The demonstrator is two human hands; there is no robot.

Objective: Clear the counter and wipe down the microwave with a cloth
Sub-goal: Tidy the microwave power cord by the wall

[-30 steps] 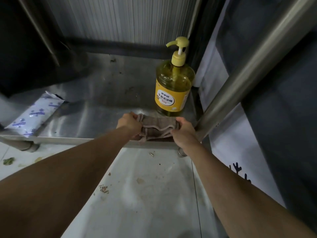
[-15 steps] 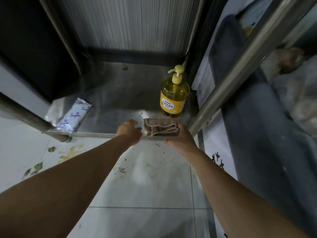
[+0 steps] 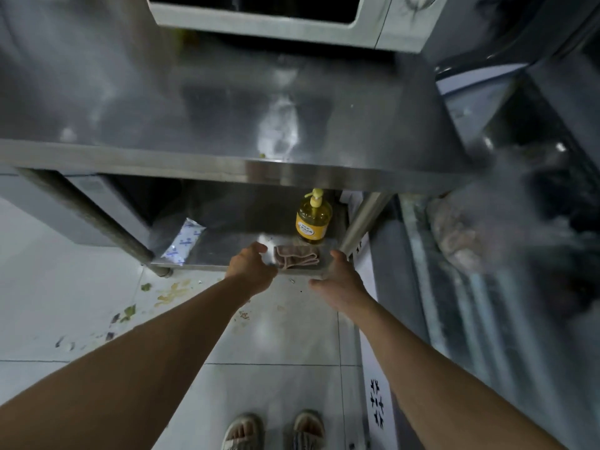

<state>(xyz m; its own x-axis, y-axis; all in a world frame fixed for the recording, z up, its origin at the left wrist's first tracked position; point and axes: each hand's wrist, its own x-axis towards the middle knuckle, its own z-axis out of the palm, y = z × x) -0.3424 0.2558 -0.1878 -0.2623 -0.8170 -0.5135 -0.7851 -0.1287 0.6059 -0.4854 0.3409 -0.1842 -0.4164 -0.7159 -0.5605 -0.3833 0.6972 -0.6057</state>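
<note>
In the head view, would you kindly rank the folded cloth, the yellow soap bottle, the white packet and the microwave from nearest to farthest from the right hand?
1. Folded cloth: just left of the right hand, at the lower shelf's front edge.
2. Yellow soap bottle: behind the cloth, on the shelf's right side.
3. White packet: at the shelf's left end.
4. Microwave: up on the counter, farthest away.

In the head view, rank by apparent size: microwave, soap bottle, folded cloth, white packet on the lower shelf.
1. microwave, though cropped by the frame
2. soap bottle
3. and 4. white packet and folded cloth look alike, so I leave them unranked.
</note>
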